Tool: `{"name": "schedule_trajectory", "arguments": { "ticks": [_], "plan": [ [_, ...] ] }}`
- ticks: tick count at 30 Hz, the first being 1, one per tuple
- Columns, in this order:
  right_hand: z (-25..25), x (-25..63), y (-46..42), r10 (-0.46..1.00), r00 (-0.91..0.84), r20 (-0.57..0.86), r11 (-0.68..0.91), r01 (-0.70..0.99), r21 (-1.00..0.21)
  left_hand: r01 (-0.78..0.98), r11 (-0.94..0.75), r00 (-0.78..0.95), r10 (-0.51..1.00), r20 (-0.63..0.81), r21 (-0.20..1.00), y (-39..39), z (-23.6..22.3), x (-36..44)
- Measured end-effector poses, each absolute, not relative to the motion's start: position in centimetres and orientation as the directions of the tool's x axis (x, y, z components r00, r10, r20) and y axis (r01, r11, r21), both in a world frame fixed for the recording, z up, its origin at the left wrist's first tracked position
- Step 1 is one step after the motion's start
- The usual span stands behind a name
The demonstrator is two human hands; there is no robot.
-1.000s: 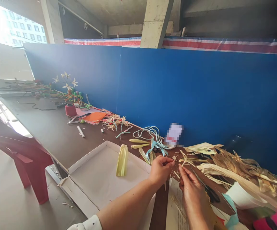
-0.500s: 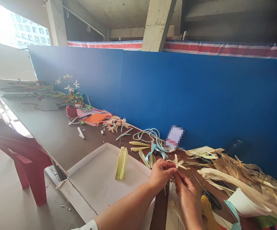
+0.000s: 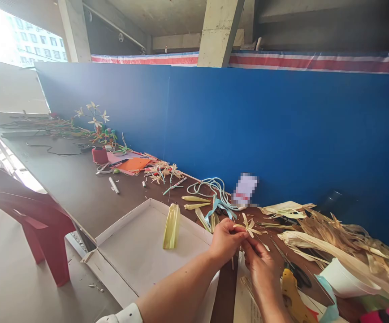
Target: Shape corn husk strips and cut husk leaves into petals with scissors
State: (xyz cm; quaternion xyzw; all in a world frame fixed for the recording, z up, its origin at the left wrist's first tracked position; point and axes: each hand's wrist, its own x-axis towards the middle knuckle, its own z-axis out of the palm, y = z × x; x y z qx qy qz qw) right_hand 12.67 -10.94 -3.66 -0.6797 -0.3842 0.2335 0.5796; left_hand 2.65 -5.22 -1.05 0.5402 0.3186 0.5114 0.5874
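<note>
Between my two hands is a small pale flower (image 3: pixel 248 227) with narrow petals, seemingly made of corn husk strips. My left hand (image 3: pixel 226 240) pinches it from the left, fingertips just below the petals. My right hand (image 3: pixel 260 260) closes on its base from below, touching the left fingers; the flower's underside is hidden by the fingers. Left of my hands, a yellow-green husk piece (image 3: pixel 171 226) lies in an open white box lid (image 3: pixel 130 251). Dry corn husks (image 3: pixel 335 237) are heaped to the right.
Near my right hand are scissors (image 3: pixel 297 271), a yellow glue gun (image 3: pixel 293 298) and a white bowl (image 3: pixel 347 278). Pale blue cord (image 3: pixel 214 186) lies by the blue partition (image 3: pixel 282 134). Farther left are a red thread spool (image 3: pixel 99 155), orange paper (image 3: pixel 134 165) and a red chair (image 3: pixel 43 224).
The flower has tilted and turned in my fingers, so its petals now spread more toward the camera. My hands stay in nearly the same place.
</note>
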Motion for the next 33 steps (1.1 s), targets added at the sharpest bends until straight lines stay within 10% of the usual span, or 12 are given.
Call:
{"name": "schedule_trajectory", "arguments": {
  "ticks": [14, 27, 33],
  "plan": [
    [-2.8, 11.8, -11.2, 0.815, 0.564, 0.137, -0.011, 0.250, -0.968, -0.335, -0.191, 0.304, 0.905, 0.298, 0.923, -4.9, -1.6, 2.6],
    [-2.7, 12.6, -11.5, 0.630, 0.756, 0.179, 0.093, 0.156, -0.983, -0.369, 0.045, 0.261, 0.964, 0.057, 0.929, -4.8, -1.6, 3.0],
    [-1.9, 12.7, -11.8, 0.515, 0.840, 0.171, 0.260, 0.037, -0.965, -0.426, -0.076, -0.001, 0.997, 0.083, 0.902, -3.5, -0.8, 1.9]
  ]
}}
